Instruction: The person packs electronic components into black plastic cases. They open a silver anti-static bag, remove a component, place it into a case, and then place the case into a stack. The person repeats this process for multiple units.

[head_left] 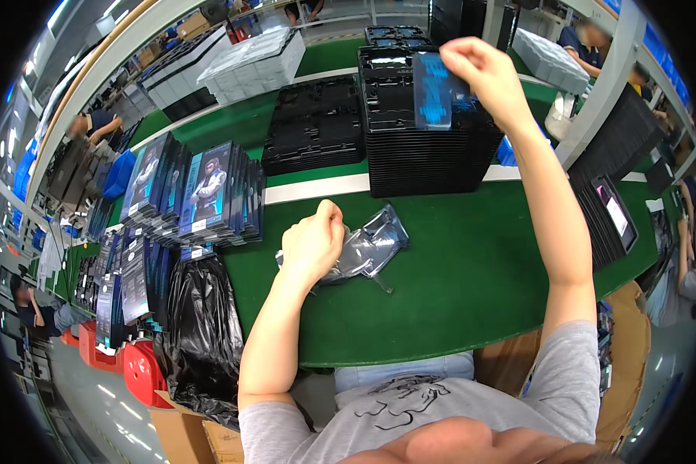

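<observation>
My right hand [483, 73] is raised over a tall stack of black plastic trays [433, 162]. Its fingers pinch the top of a thin, see-through rectangular sheet [433, 97] with a blue tint, which hangs upright before the trays. Lower and to the left, my left hand [313, 241] is closed, its fingers curled, just above the green tabletop. A crumpled clear plastic bag [377, 243] lies against and partly beneath that hand. What the curled left fingers hold, if anything, is hidden.
Stacks of printed blue boxes [209, 193] stand at the left, with a black plastic bag [201, 332] below them. A lower black tray pile [313, 124] and white trays [251, 66] lie farther back. Dark panels [607, 220] lean at the right, near a metal post [607, 97].
</observation>
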Available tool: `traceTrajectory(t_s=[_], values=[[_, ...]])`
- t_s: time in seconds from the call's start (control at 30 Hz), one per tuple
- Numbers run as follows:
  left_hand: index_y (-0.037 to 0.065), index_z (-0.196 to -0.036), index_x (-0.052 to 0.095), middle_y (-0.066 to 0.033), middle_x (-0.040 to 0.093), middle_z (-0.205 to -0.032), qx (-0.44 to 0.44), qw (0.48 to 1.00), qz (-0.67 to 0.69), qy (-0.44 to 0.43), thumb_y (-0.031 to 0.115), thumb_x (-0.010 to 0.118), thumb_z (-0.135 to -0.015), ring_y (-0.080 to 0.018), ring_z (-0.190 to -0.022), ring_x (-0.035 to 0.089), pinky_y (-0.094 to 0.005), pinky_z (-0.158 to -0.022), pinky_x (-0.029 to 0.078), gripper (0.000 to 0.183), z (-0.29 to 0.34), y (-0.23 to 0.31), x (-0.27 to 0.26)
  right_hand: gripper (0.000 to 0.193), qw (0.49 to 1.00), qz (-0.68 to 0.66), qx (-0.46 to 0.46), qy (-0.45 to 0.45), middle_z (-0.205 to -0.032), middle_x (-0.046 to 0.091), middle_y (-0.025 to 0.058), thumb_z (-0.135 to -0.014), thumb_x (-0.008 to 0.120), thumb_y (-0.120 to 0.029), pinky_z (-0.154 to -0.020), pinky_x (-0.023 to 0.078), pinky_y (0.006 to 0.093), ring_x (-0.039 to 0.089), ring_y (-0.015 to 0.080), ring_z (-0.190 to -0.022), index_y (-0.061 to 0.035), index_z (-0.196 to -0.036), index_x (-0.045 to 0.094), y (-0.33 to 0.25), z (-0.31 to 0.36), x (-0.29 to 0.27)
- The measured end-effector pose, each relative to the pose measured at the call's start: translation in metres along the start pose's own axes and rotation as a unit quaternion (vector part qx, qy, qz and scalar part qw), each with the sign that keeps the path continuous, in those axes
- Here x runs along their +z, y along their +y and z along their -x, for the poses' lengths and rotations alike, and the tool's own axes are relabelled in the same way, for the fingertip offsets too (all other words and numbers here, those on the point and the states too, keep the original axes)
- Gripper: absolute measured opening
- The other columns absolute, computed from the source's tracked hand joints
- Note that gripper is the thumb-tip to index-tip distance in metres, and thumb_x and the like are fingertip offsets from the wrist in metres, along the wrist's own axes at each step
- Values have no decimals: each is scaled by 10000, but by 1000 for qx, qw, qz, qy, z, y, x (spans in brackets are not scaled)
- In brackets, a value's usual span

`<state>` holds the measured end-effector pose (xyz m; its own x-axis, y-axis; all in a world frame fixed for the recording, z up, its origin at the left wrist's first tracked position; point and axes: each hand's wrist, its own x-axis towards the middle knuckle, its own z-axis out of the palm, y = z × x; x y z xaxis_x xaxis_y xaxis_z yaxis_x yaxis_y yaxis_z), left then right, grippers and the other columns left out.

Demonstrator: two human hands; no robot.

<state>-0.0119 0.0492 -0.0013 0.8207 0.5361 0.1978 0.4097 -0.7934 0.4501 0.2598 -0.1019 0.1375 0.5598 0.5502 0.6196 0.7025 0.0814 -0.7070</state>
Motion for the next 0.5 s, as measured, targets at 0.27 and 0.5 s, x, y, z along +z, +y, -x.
traceTrajectory(t_s=[0.27, 0.5], values=[[74, -771, 653, -149, 660, -721, -25, 997, -67, 19, 384, 548, -934, -357, -749, 665, -447, -699, 512, 366, -11, -17, -9, 324, 985, 83, 81, -128, -994, 716, 93, -902, 682, -252, -877, 492, 306, 648, 161, -927, 3, -1102, 694, 67, -64, 40], [131, -977, 667, -35, 599, -962, 196, 973, -88, 86, 176, 745, -767, -257, -948, 579, -400, -840, 451, 228, -6, -30, 9, 298, 952, 225, -18, -207, -1082, 689, 123, -901, 660, -231, -925, 494, 349, 659, 237, -1023, -33, -1124, 677, 53, -42, 41]])
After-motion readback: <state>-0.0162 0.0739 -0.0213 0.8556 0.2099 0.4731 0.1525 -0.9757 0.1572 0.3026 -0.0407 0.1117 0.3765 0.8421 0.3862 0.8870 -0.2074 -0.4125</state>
